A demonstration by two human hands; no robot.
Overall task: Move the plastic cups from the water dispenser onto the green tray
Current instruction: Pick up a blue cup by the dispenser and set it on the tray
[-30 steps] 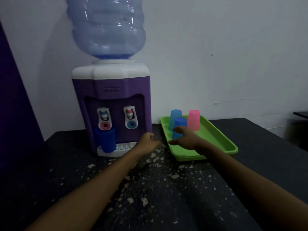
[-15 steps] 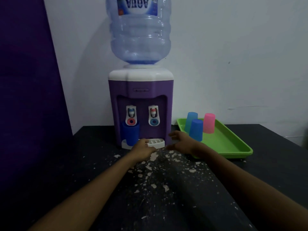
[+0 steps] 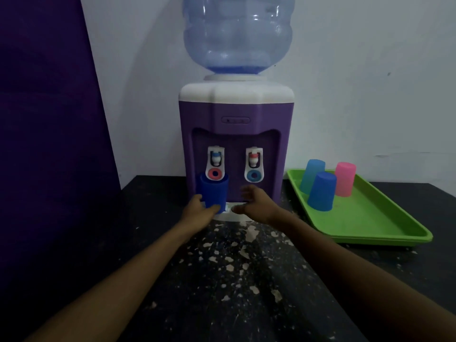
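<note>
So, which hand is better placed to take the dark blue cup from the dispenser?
Left. The left hand already touches the dark blue cup under the left tap; the right hand is open beside it.

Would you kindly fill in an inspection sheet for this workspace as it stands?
Surface: dark table, flecked with pale chips.
Job's things: dark blue cup upright on the water dispenser under the left tap; green tray holds three inverted cups: light blue, blue, pink.
Clutter: pale flakes in front of the dispenser.
Grippers: left hand closing round the dark blue cup; right hand open, empty.
Cables: nothing seen.
Surroundings: white wall, purple panel at left.
</note>
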